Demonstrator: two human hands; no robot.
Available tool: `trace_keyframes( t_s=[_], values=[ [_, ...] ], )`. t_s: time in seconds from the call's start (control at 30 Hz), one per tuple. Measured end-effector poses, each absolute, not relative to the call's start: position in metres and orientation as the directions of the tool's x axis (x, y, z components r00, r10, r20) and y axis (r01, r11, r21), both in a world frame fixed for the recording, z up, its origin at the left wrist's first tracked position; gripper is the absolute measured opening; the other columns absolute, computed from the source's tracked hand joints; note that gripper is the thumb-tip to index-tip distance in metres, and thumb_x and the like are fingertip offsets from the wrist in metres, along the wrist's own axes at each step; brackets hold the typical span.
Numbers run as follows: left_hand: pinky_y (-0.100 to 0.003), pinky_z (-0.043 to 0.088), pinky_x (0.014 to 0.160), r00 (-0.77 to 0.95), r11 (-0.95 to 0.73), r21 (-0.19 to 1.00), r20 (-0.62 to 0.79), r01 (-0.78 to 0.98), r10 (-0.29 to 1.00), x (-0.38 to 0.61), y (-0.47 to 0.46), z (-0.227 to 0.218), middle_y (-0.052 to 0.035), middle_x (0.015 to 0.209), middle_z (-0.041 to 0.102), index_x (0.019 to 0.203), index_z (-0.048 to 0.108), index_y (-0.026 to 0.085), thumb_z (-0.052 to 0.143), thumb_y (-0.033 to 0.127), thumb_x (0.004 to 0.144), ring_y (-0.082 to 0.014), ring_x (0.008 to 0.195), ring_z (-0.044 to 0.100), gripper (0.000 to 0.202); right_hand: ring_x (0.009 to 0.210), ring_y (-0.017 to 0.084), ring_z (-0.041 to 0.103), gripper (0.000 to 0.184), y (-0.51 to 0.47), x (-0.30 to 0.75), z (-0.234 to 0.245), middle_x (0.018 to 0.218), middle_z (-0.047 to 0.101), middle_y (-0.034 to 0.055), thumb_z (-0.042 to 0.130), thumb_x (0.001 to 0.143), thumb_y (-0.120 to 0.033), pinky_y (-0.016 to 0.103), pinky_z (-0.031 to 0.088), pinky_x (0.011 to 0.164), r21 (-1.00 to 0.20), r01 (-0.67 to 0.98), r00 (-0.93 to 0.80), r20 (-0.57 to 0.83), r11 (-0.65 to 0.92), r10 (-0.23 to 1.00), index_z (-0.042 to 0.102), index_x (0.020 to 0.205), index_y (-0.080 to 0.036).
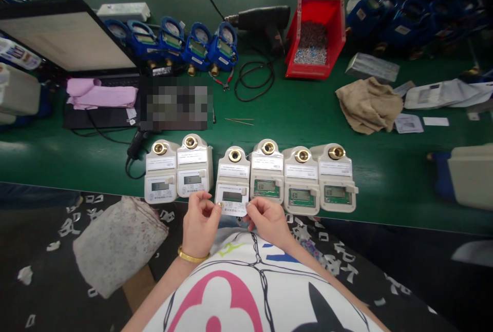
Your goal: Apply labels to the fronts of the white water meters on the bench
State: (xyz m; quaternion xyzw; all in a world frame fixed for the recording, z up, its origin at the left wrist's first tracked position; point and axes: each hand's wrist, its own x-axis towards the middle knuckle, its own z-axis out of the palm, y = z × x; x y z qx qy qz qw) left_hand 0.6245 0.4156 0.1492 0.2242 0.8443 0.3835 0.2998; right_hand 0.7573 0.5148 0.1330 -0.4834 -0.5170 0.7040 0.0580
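Note:
My left hand (201,221) pinches the lower left edge of a white printed faceplate label (232,199). At the opposite lower corner, my right hand (268,221) has thumb and forefinger closed on the same label. It lies over the front of a beige meter (233,169) with a brass fitting on top, its display showing through the label's window. To the left stand two meters, one at the end (160,170), with white faceplates on. Three more on the right, such as the nearest meter (267,170), show green circuit boards around their displays.
Behind the row are a laptop (111,80) with a pink cloth (102,95), several blue meters (198,47), a heat gun (262,18) and a red bin (308,73) of small parts. A brown cloth (370,103) lies right. Paper scraps litter the floor below the table edge.

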Motion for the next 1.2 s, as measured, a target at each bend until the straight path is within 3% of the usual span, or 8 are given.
trace_keyframes(
  t_s=[1.2],
  values=[
    [-0.024, 0.039, 0.059, -0.709, 0.644, 0.752, -0.379, 0.138, 0.595, 0.623, 0.42, 0.139, 0.0073, 0.059, 0.053, 0.092, 0.04, 0.022, 0.056, 0.03, 0.075, -0.0118, 0.054, 0.05, 0.025, 0.038, 0.011, 0.056, 0.018, 0.517, 0.751, 0.13, 0.054, 0.065, -0.0017, 0.047, 0.077, -0.028, 0.018, 0.039, 0.036, -0.739, 0.538, -0.476, -0.664, -0.405, 0.577, 0.051, 0.062, -0.019]
  ],
)
